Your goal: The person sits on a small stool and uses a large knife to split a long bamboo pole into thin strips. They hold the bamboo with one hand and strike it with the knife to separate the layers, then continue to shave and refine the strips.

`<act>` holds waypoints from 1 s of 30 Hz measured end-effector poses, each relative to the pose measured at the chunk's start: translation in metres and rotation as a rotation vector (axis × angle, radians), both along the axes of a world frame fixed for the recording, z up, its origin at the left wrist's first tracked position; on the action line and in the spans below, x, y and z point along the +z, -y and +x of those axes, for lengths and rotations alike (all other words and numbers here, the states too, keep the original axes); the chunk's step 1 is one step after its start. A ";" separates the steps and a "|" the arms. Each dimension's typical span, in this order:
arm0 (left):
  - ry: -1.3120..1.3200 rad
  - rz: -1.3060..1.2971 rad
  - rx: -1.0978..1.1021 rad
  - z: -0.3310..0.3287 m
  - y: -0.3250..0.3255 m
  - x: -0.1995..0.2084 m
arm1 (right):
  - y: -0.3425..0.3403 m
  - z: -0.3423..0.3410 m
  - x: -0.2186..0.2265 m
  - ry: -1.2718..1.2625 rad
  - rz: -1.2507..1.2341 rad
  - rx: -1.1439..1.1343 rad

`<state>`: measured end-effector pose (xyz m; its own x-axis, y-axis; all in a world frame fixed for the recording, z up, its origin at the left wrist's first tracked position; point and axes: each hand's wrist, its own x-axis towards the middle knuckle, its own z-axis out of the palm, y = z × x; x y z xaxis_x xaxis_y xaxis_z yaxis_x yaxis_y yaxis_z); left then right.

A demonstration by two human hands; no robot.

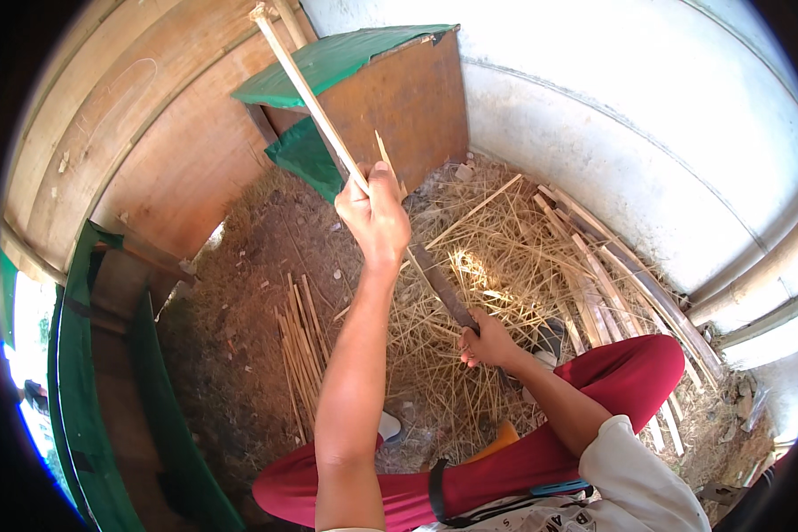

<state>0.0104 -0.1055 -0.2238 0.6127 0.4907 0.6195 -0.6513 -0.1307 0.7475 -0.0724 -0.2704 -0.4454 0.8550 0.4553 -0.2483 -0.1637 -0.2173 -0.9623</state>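
My left hand (374, 217) is closed around a long pale bamboo strip (309, 96), raised ahead of me and slanting up to the far left. A shorter, pointed sliver (384, 152) stands out beside the thumb; whether it is joined to the strip is hidden by the fingers. In my right hand (489, 340), lower and to the right, is the handle of a machete (443, 288). Its dark blade points up and away to the left, with the tip below my left hand. Between blade and strip there is a visible gap.
Bamboo shavings (434, 346) cover the ground before my bent legs. Thin sticks (301, 341) lie in a bundle at left; split bamboo lengths (603, 284) are piled along the pale wall at right. A wooden box (408, 106) with green covering stands at the back.
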 end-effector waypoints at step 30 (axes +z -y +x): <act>-0.008 -0.001 -0.016 0.002 -0.004 0.000 | -0.033 0.022 -0.003 -0.277 -0.418 0.155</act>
<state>0.0121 -0.1012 -0.2240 0.6253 0.4815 0.6142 -0.6474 -0.1194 0.7527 -0.0503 -0.2376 -0.4487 0.6621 0.3851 -0.6430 -0.3348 -0.6156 -0.7134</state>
